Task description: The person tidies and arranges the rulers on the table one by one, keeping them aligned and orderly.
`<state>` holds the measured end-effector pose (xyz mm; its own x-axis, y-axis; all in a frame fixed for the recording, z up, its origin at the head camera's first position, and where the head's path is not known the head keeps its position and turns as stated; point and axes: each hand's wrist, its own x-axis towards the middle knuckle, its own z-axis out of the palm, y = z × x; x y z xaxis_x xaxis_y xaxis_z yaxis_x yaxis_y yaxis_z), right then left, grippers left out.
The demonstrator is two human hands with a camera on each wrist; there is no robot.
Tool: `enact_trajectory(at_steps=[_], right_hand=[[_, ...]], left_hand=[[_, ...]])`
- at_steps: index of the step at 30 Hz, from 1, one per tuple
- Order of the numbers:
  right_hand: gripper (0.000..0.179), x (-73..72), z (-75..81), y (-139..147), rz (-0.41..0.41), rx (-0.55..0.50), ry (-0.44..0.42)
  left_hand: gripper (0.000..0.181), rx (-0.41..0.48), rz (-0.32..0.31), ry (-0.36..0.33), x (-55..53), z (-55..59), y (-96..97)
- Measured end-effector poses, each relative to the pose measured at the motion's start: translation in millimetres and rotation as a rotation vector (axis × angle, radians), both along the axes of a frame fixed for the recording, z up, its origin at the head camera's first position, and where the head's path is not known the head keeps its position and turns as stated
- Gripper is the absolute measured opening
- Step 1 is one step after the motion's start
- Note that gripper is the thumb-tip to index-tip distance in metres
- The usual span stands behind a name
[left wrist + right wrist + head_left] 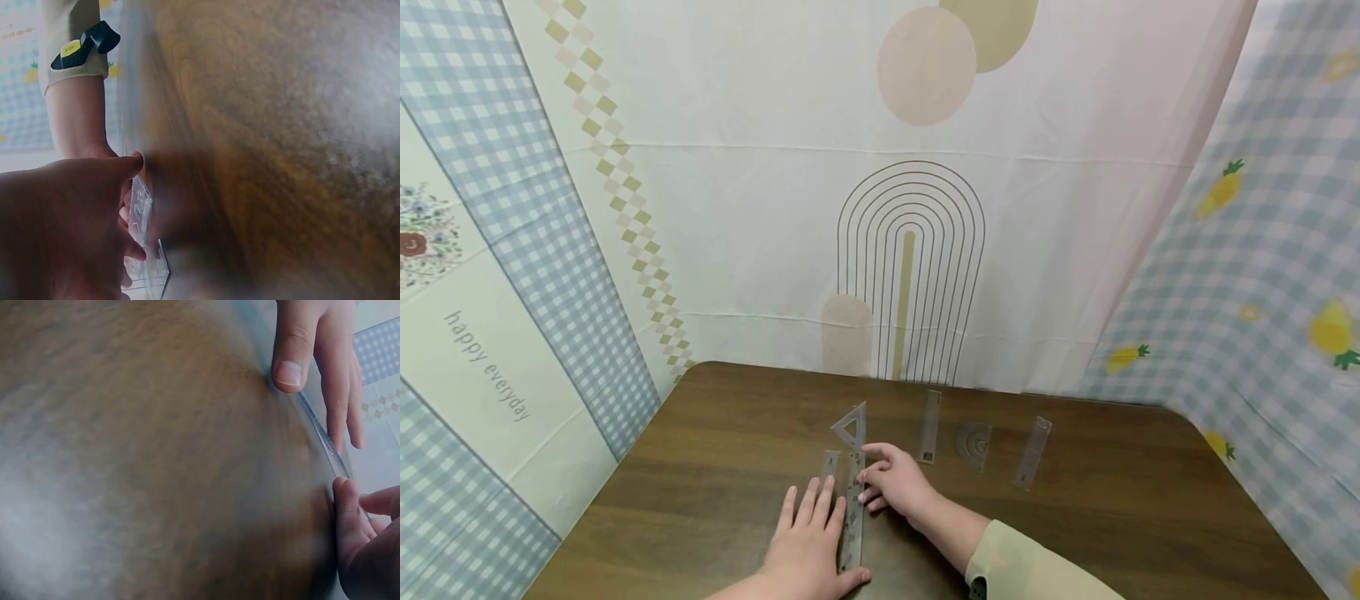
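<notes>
A long clear ruler (pixel 852 533) lies lengthwise on the table between the two hands. My left hand (pixel 805 537) rests along its left side with fingers spread, the thumb reaching over the near end. Against the ruler's right edge, near its far part, my right hand (pixel 898 483) touches with relaxed, bent fingers. A clear set square (pixel 861 423) lies at the ruler's far end. Just beyond the left fingertips, a shorter clear ruler (pixel 831 460) shows, its near part hidden by the hand. In the left wrist view, the long ruler (pixel 139 206) shows edge-on past the left thumb.
To the right of my right hand lie a short clear ruler (pixel 929 425), a clear protractor (pixel 974 446) and another clear ruler (pixel 1033 452). The brown wooden table (pixel 715 458) meets a patterned cloth (pixel 760 250) at its back edge. Checked cloths hang at both sides.
</notes>
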<state>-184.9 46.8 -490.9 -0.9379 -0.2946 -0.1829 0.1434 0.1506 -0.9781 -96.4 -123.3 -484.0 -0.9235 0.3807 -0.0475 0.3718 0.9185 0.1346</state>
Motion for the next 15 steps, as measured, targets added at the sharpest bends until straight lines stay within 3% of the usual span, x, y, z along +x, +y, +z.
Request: enact_trajectory(at_steps=[15], right_hand=[[0.042,-4.7,2.9,-2.9,0.091,0.337,0.108]], left_hand=[[0.101,-0.004,0.003,-0.049,2.7,2.2,-1.8]])
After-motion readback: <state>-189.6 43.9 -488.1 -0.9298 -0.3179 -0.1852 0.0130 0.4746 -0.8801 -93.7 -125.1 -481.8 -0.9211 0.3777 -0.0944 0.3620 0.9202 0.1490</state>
